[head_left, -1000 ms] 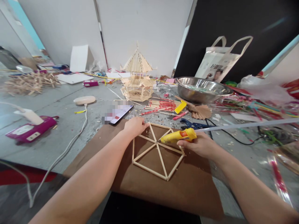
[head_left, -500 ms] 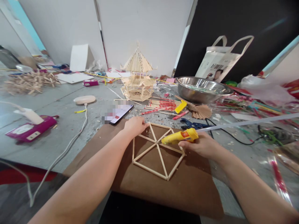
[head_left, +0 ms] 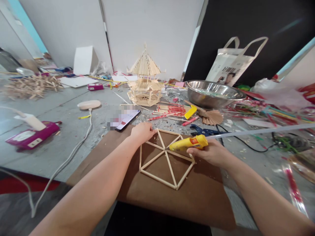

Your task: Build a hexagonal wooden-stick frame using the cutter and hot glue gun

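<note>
Cluttered gray tabletop (head_left: 71,123): a right hand (head_left: 213,152) grasps a glue gun (head_left: 188,143), tip at the center of a stick frame (head_left: 170,167) on brown paper (head_left: 204,200); the left hand's (head_left: 143,132) grip pinches its far corner. Center gluing appears underway, calling next for a steady nozzle.

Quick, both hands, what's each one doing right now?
Left hand: on the stick frame; grip hidden, can't tell.
Right hand: closed, holding the yellow glue gun.
</note>
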Tool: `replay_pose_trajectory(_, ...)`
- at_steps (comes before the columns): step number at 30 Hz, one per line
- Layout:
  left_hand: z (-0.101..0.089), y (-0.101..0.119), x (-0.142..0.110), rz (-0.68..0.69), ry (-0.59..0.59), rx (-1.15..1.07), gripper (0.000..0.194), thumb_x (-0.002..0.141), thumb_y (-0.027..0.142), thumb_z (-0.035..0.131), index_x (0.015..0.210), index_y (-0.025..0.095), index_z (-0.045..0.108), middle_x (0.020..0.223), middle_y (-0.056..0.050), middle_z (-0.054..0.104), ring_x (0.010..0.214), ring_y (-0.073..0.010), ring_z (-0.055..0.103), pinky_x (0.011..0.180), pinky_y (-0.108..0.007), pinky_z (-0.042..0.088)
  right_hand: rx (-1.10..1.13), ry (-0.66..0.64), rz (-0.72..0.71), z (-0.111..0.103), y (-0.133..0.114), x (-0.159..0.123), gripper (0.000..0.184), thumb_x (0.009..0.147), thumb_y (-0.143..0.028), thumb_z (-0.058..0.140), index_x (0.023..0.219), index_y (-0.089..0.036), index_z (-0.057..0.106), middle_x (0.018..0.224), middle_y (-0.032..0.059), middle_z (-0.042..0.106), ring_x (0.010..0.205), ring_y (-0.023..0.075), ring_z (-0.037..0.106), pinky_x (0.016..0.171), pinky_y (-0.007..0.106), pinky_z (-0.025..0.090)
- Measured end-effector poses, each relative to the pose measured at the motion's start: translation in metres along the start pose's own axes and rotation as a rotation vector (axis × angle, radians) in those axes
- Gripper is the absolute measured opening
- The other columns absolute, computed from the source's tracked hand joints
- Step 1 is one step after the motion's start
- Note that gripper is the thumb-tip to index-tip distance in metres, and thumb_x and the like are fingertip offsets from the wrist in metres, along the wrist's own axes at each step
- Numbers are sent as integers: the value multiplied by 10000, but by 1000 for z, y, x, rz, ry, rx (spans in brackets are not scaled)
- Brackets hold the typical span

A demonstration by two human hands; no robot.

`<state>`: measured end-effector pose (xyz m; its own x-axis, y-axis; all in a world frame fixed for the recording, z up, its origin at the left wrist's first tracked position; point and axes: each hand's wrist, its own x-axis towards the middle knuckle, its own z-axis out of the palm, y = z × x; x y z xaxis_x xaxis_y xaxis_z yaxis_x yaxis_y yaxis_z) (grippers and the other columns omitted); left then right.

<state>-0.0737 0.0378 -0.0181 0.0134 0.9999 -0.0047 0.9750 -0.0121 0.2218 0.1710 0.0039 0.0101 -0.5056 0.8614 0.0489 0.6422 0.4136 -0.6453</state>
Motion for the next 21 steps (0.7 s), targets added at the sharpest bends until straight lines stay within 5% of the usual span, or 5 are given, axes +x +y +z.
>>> replay_pose_trajectory(21,1,-1,0,14,10,1,360,713,505,383,788,230,601,867,-46,625,820,-224,572,668,-313,446,-14,8,-27,-2,-1,0,259,658,-431,566,781,-221,656,672,-20,632,577,154,548,497,249,399)
